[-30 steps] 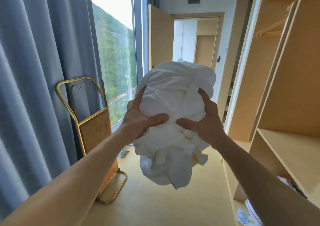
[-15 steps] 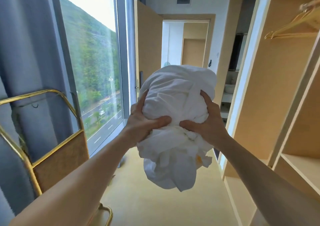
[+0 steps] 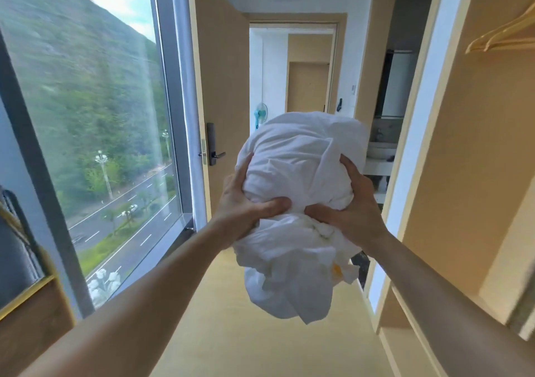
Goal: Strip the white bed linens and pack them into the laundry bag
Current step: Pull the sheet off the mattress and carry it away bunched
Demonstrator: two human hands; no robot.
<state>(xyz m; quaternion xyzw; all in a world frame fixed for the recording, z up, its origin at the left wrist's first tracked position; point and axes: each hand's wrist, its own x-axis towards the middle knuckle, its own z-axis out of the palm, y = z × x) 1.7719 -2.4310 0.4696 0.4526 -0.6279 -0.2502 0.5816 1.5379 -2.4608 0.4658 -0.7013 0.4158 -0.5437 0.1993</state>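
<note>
The crumpled white cotton linen bundle (image 3: 298, 203) hangs in mid-air above the pale wooden floor (image 3: 260, 333), gripped with curled fingers by the left hand (image 3: 246, 208) and the right hand (image 3: 347, 211).

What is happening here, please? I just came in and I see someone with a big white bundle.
A person is holding a bundle of white linens up in front of them. The left hand and the right hand grip it from either side, thumbs pressed into the cloth, and a loose end hangs below. The person stands between a large window and an open wardrobe, facing an open door. The linens are not yet in any bag.
</note>
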